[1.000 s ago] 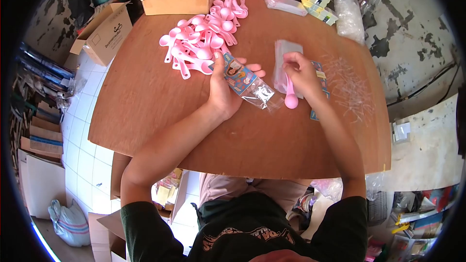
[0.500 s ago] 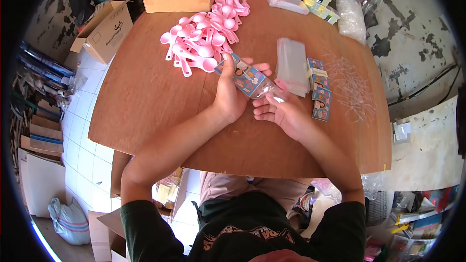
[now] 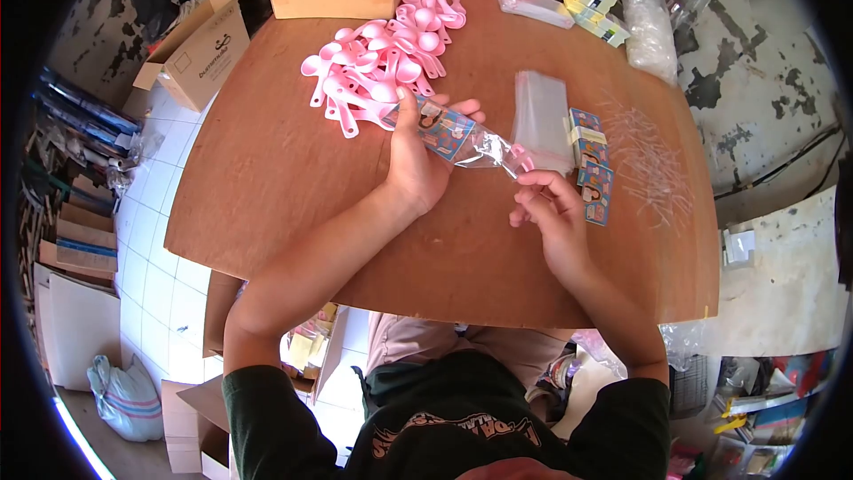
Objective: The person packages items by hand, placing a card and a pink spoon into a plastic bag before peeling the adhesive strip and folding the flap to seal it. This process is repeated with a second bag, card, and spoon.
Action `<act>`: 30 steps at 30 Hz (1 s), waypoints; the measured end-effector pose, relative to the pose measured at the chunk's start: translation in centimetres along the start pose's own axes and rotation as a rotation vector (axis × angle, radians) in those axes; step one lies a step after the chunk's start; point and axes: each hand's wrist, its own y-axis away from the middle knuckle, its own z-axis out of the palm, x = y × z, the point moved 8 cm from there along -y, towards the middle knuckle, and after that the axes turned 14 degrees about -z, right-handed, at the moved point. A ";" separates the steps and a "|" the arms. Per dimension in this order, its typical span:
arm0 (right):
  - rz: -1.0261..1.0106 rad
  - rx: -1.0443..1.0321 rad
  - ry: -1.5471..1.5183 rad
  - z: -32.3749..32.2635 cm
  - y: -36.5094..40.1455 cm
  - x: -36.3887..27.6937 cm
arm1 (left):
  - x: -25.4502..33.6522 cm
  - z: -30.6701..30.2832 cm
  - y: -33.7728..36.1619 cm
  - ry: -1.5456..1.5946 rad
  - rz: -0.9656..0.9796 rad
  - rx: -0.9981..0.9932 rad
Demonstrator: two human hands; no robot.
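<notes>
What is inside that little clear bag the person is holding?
Inside the clear bag a blue printed card shows near the left hand. What looks like a pink spoon shows at the end by the right hand; crinkled plastic hides most of it.

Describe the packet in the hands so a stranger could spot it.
On the round wooden table, look beside the heap of pink spoons. The left hand and right hand hold one clear packet. Unlike the empty bags nearby, it has a blue picture card inside.
</notes>
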 end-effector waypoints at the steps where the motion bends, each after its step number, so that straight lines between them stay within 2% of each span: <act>1: -0.115 -0.107 0.128 0.9 0.1 -1.1 | -0.2 0.0 0.0 0.000 -0.004 -0.003; 3: -0.360 -0.247 0.330 2.5 0.2 -2.6 | -0.7 0.3 0.2 -0.022 -0.026 -0.009; 8: -0.286 -0.161 0.447 3.2 -0.5 -2.3 | -1.4 0.8 0.6 -0.043 -0.053 -0.037; 11: -0.393 -0.206 0.541 4.1 0.0 -2.8 | -1.0 0.4 0.2 -0.022 -0.035 -0.031; 16: -0.409 -0.375 0.571 4.0 0.4 -2.6 | -0.6 0.1 0.2 0.002 -0.033 -0.016; 18: -0.103 -0.357 0.243 3.7 -0.1 -1.7 | -0.9 0.2 0.2 0.024 -0.062 -0.037; 19: -0.008 -0.390 0.192 3.3 -0.2 -0.9 | -0.9 0.2 0.2 0.024 -0.062 -0.038; 20: -0.008 -0.390 0.192 3.2 -0.3 -0.5 | -0.8 0.3 0.2 0.028 -0.057 -0.049; 22: -0.267 -0.463 0.437 3.8 -0.7 -1.3 | -0.7 0.3 0.2 0.031 -0.052 -0.061; 23: -0.267 -0.463 0.438 4.0 -0.9 -1.5 | -0.8 0.4 0.2 0.024 -0.060 -0.065; 25: -0.406 -0.612 0.896 5.3 -0.8 -2.3 | -1.0 0.6 0.3 0.017 -0.073 -0.071; 26: -0.405 -0.608 0.897 5.7 -1.0 -2.2 | -1.3 0.9 0.5 0.009 -0.105 -0.072; 28: -0.760 -0.516 0.910 7.2 -0.8 -4.5 | -1.7 1.1 0.7 -0.004 -0.138 -0.075; 30: -0.805 -0.492 0.967 6.9 -1.2 -3.9 | -2.3 1.5 0.8 -0.037 -0.181 -0.119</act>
